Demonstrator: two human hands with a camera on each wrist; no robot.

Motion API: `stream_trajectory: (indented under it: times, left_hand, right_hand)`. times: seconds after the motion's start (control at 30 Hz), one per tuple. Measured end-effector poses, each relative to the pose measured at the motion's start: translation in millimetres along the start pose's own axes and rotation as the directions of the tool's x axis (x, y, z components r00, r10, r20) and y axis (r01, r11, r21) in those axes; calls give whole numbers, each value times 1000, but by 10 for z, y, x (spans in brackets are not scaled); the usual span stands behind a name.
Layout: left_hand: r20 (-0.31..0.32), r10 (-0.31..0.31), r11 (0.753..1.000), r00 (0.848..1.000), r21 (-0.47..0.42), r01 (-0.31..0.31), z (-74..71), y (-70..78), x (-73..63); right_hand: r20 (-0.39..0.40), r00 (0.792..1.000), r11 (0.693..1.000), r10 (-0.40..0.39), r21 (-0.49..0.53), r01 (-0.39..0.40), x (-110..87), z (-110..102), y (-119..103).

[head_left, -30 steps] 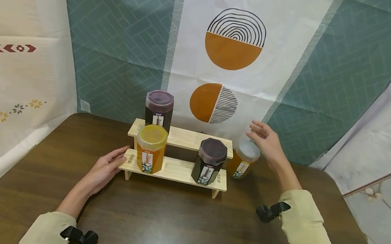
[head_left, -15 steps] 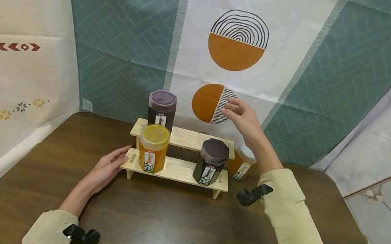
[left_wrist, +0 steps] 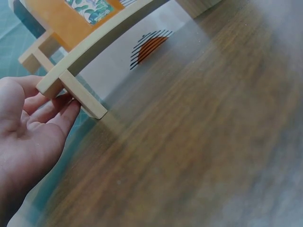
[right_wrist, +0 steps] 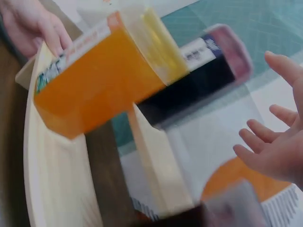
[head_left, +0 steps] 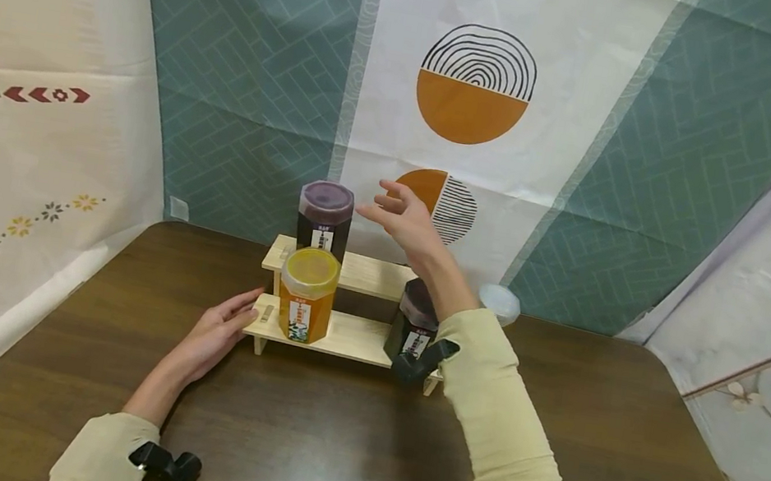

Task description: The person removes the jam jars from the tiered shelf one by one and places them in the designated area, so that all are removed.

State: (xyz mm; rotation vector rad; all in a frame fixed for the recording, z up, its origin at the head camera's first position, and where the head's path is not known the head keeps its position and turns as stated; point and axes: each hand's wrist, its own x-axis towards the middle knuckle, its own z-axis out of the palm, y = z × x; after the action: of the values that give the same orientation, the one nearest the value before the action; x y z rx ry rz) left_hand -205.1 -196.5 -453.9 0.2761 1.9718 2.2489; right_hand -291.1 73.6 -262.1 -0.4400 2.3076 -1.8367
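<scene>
My left hand [head_left: 212, 335] holds the left end of a two-step wooden rack [head_left: 355, 342], thumb on the lower board and fingers beneath it in the left wrist view. On the lower step stand an orange jar with a yellow lid [head_left: 304, 303] and a dark jar with a purplish lid [head_left: 404, 331], partly behind my right forearm. A tall dark jar with a purple lid [head_left: 324, 215] is on the upper step's left. Just right of that lid, my right hand [head_left: 407, 219] hovers with fingers spread, holding nothing. In the right wrist view its fingertips [right_wrist: 279, 113] are apart from the jar.
Beyond the rack's right end, a jar with a whitish lid [head_left: 499, 301] is mostly hidden by my right arm. A patterned cloth [head_left: 244, 86] hangs directly behind the rack. The brown wooden table [head_left: 295, 443] extends in front and to both sides.
My right hand has swept left, from above the whitish-lidded jar across the upper step to beside the tall purple-lidded jar. The left hand stays on the rack; the view shifts slightly.
</scene>
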Motion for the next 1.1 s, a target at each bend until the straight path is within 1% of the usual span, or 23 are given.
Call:
stream_trajectory:
  times: [0.23,0.3,0.37,0.47,0.57,0.63,0.8,0.97,1.1]
  left_hand:
    - [2,0,1000,1000,10,0,10,-26,9]
    - [-3,4,1000,1000,4,-4,8,-29,20]
    - [-8,9,1000,1000,1,-9,7,-31,33]
    - [-21,14,1000,1000,4,-14,5,-37,49]
    - [-31,14,1000,999,16,-13,6,-43,48]
    - [-34,14,1000,999,18,-13,8,-50,47]
    - [-38,10,1000,999,15,-10,13,-56,39]
    - [-51,2,1000,999,30,0,4,-26,15]
    - [-52,-4,1000,999,29,6,8,-9,14]
  right_hand:
    - [92,995,997,36,69,-43,166,264,67]
    - [123,992,997,23,73,-32,193,327,62]
    - [136,991,998,3,57,-11,211,377,58]
    - [128,992,1000,-14,14,13,232,418,67]
    - [100,995,999,-3,-36,7,242,428,92]
    - [90,996,999,0,-51,5,248,426,115]
    - [57,998,998,1,-66,3,234,444,126]
    - [11,1000,996,-6,-85,7,202,482,69]
    - [-17,999,998,-28,-59,26,173,479,11]
